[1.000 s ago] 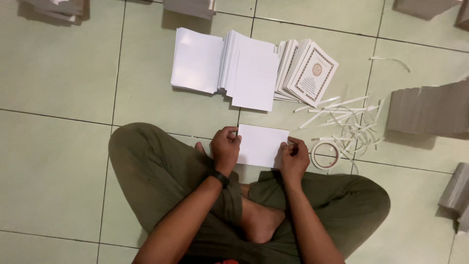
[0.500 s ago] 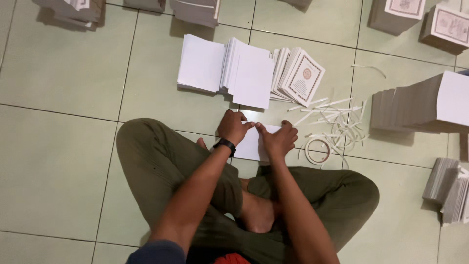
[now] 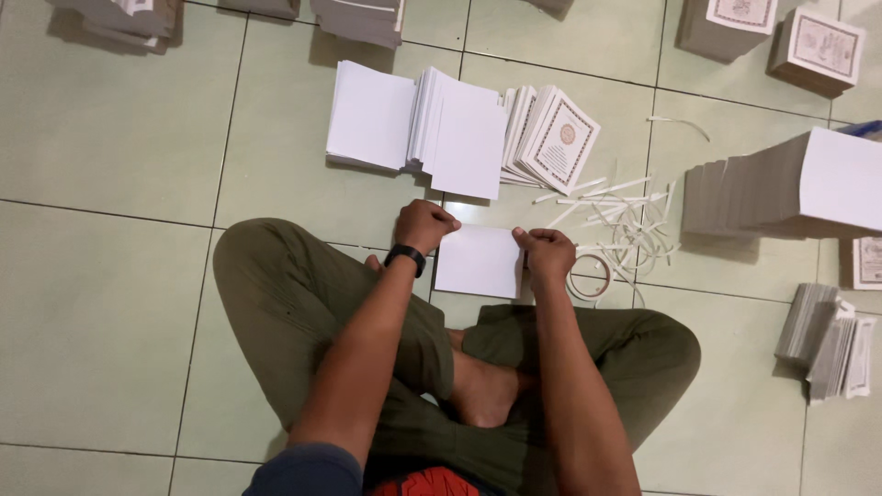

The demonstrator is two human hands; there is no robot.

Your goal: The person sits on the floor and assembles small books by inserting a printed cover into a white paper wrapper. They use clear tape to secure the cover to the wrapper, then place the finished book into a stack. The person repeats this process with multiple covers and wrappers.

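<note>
So the person sits cross-legged on the pale green tiled floor [image 3: 110, 303], and both hands are on one blank white square card [image 3: 478, 262] lying flat on the tiles right in front of the crossed legs. The left hand [image 3: 424, 226] is curled into a loose fist, pressing at the card's top left corner; the right hand [image 3: 548, 253] is curled the same way against its right edge. Both are closed down on the card, pinching or pressing it, though I can't tell which fingers actually have the edge.

Just beside the right hand there's a roll of clear tape [image 3: 591, 278], and past that a messy pile of thin white paper strips [image 3: 625, 216]. Further up are two stacks of blank white sheets [image 3: 413, 124] and a fanned bunch of white cards with a dark ornamental border [image 3: 556, 138]. A tall slanted stack of grey-edged cards [image 3: 781, 188] sits off to the right.

My take on doing this bit well: keep the card flat against the floor, match the edges before pressing, and run even pressure along the whole edge so nothing skews. Keeping the loose strips away from the card would help too.
</note>
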